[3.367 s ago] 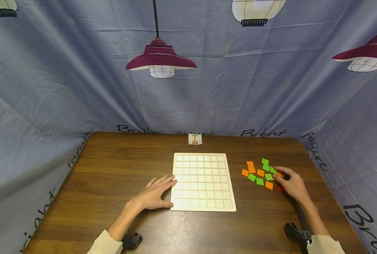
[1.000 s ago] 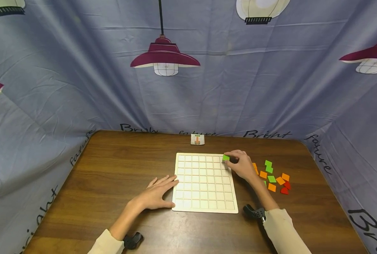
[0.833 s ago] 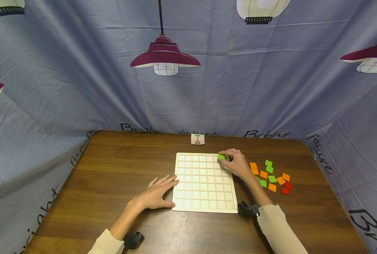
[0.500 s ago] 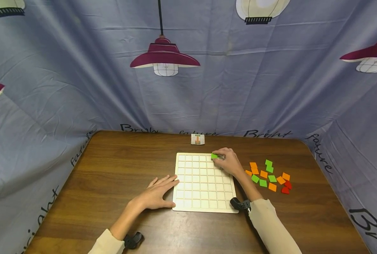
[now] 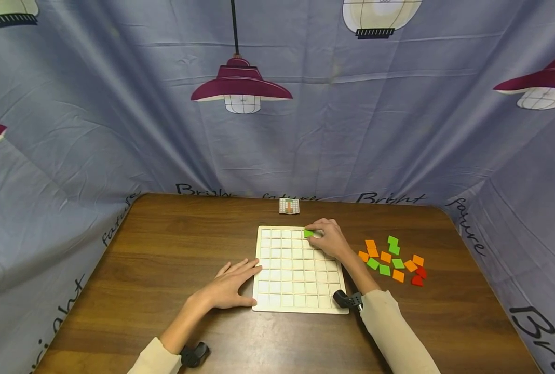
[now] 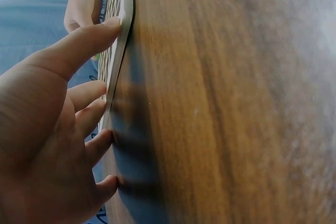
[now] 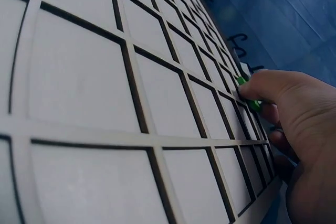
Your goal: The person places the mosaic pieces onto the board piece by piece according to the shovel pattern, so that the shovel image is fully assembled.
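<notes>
The left hand (image 5: 228,288), fingers spread, rests at the left edge of the board (image 5: 300,286), whose thickness only the left wrist view shows. Loose tiles (image 5: 386,257), plain only in the head view, lie to the right. The right hand (image 5: 329,240), angled inward, pinches a green tile (image 5: 308,234) at the far row, near the card (image 5: 289,206).

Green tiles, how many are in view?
6: one pinched tile in the right hand over the cream board; right of it, near orange tiles, a far pair, a near-left pair and a single tile right of that. Others may be hidden.
</notes>
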Demonstrator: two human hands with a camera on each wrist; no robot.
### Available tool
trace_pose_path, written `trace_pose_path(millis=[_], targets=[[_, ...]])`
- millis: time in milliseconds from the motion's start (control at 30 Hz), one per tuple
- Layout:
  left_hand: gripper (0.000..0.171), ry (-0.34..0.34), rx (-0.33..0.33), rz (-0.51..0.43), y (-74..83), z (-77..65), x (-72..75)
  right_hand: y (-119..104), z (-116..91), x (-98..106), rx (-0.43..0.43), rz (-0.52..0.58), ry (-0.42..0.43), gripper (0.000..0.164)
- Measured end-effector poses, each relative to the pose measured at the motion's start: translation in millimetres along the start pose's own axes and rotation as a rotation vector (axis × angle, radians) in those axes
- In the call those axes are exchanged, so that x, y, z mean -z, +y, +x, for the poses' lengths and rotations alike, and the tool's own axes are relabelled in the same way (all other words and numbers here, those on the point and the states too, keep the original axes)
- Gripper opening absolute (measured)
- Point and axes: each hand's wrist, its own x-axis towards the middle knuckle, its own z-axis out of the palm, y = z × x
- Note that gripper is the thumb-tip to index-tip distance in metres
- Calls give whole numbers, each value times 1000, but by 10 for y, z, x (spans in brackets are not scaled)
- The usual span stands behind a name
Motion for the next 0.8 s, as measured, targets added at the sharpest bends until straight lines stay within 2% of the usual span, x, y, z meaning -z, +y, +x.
trace_pose_path(millis=[800], targets=[[81,-6,-1,2,-23,0,-5,-4,14,3,-68,40,-43,31]])
